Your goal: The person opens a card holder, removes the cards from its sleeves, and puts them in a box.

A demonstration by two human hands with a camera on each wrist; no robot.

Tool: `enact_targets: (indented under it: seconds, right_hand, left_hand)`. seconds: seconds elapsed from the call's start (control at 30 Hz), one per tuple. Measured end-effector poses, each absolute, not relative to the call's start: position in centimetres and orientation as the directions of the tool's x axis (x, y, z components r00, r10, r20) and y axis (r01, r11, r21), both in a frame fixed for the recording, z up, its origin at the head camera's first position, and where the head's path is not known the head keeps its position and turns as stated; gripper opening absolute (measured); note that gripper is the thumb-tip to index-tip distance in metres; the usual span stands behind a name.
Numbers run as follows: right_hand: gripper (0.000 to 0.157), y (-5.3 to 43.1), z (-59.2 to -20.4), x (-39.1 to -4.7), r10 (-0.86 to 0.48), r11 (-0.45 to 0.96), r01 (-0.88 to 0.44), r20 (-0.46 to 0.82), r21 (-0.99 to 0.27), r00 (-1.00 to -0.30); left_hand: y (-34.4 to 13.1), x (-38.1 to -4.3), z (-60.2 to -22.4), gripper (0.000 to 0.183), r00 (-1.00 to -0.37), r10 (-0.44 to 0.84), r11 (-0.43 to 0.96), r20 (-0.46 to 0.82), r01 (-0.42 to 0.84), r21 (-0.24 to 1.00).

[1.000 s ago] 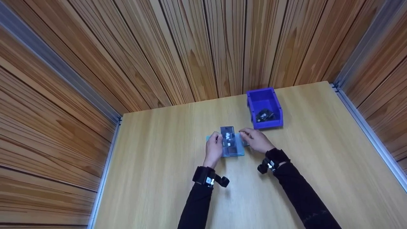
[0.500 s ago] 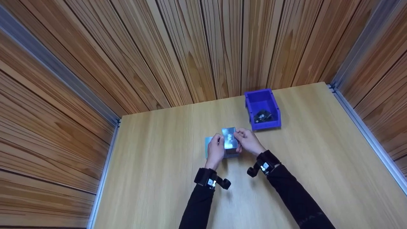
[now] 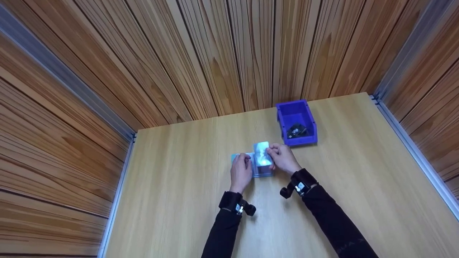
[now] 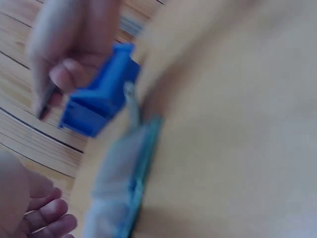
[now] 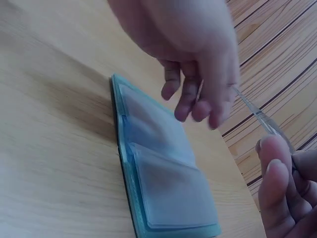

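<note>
While the right hand (image 3: 284, 158) pinches a shiny card (image 3: 262, 152) between thumb and fingers, the left hand (image 3: 241, 174) sits just beside it, fingers loosely bent, nothing gripped. Card is raised above a teal card holder (image 5: 141, 131), which lies spread flat on the wood-look table (image 3: 168, 200), clear pockets (image 5: 176, 193) facing up. Left wrist view is blurred but shows the card's dark edge in the right hand, apart from the left. Beyond the right hand stands a purple bin (image 3: 297, 111), dark cards (image 3: 297, 131) inside, "VIP" printed on one.
</note>
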State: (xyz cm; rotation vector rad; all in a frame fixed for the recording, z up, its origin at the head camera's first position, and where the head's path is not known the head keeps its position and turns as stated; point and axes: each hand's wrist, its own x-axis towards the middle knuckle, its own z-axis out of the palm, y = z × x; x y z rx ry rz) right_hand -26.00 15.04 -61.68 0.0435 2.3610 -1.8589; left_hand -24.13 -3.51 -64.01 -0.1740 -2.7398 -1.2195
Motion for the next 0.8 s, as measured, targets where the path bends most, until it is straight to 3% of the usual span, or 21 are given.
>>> enact_targets:
  seconds: [0.27,0.4,0.63,0.8]
  right_hand:
    - [0.023,16.2,-60.9,-26.3,-0.045,0.25,0.076,-0.09,-0.965,-0.995]
    - [0.023,17.2,-60.2,-26.7,-0.013,0.217,0.11,-0.115,-0.97,-0.993]
    - [0.023,20.1,-59.7,-27.7,0.056,0.281,0.066,-0.052,-0.957,-0.997]
    - [0.023,22.3,-59.5,-28.5,0.131,0.252,0.063,-0.031,-0.966,-0.991]
  left_hand:
    - [-3.9,-23.8,-66.1,0.039,-0.983,0.134,0.831,0.13,0.182,0.525]
    - [-4.0,-23.8,-66.4,0.04,-0.983,0.149,0.857,0.108,0.182,0.483]
    - [-4.2,-23.5,-66.5,0.034,-0.975,0.158,0.857,0.155,0.213,0.469]
    - [-4.4,-23.4,-66.7,0.039,-0.97,0.173,0.855,0.17,0.234,0.464]
